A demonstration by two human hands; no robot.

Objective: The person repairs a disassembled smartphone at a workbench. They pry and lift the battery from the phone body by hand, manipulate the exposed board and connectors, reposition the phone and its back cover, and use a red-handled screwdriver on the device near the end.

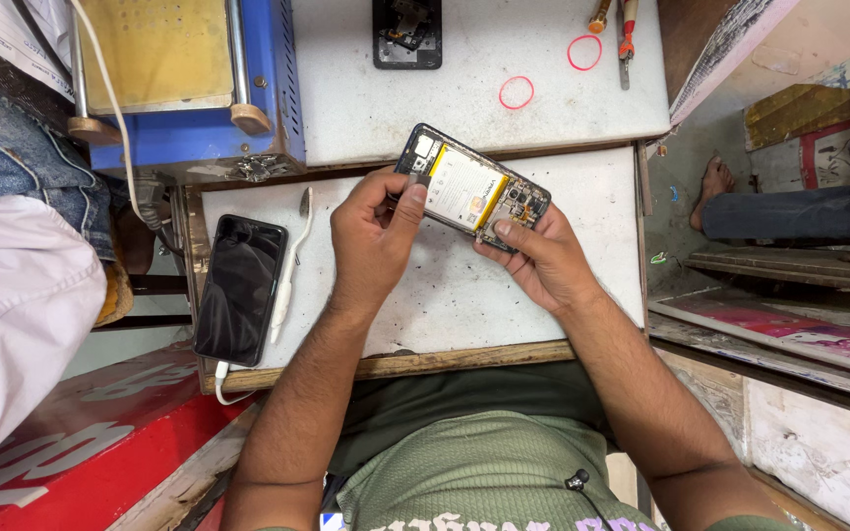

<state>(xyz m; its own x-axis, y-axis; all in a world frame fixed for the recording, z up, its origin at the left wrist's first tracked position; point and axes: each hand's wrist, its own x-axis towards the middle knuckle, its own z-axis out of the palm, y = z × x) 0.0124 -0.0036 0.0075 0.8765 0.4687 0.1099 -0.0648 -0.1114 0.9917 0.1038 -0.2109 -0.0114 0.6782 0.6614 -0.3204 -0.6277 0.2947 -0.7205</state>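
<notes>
White-and-yellow battery (464, 187), black phone (240, 287), red rubber bands (516, 92), blue machine (199, 138)

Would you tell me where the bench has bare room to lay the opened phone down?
Bare patch on the lower board, under both hands, right of the black phone. Upper slab is free between blue machine and pink bands. Tools crowd the top right.

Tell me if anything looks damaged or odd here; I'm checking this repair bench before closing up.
The phone held by the left hand and right hand has no back cover, so battery and circuit board are exposed. A second opened phone lies on the white worktop. Two pink rubber bands lie loose.
</notes>
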